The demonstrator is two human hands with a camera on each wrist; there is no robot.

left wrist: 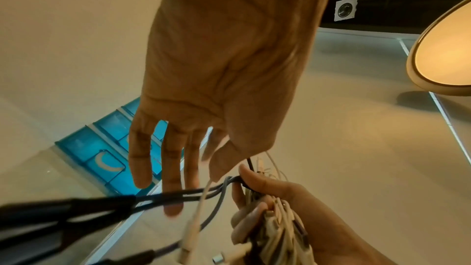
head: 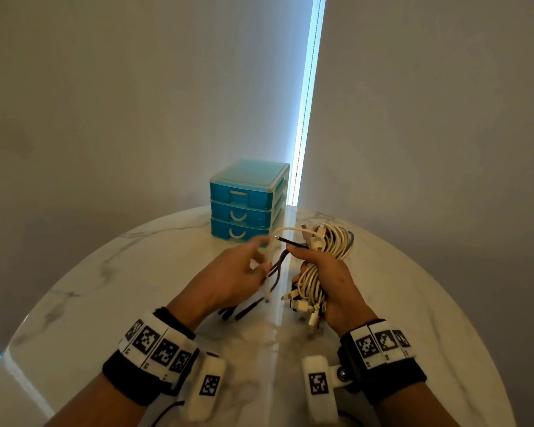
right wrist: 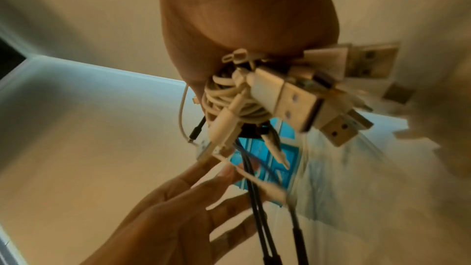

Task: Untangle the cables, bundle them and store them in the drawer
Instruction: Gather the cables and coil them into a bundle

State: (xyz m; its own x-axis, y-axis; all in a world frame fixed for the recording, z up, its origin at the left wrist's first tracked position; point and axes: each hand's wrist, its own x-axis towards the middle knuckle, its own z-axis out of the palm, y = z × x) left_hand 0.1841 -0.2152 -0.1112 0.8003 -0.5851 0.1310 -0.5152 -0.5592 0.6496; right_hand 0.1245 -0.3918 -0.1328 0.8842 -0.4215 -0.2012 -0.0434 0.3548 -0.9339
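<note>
Over the white marble table, near the blue plastic three-drawer box, the right hand grips a light, floppy coil of white cables, best held mid-coil, while the left hand, fingers spread, touches slippery loose dark cable ends.
</note>
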